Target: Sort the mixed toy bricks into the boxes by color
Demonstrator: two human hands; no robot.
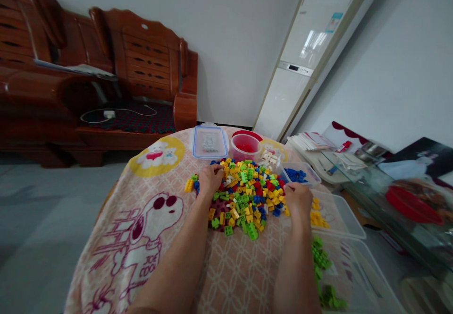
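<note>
A loose heap of toy building bricks [244, 198] in yellow, green, blue, red and white lies on the cloth-covered table. My left hand [211, 178] is at the heap's left edge, fingers curled together; what they hold, if anything, is hidden. Over on the right edge, my right hand [299, 196] has its fingers pinched close to the blue-brick tray, their contents too small to make out. Blue bricks [296, 175] lie in that clear tray. Yellow bricks [319, 218] and green bricks [321, 257] sit in clear trays beside my right forearm.
Behind the heap stand a clear blue-rimmed box [210, 142], a round tub [246, 146] with red bricks and a group of white bricks [269, 159]. A glass-topped table [368, 196] with a red basin [412, 204] is at right. A wooden sofa [148, 68] stands behind left.
</note>
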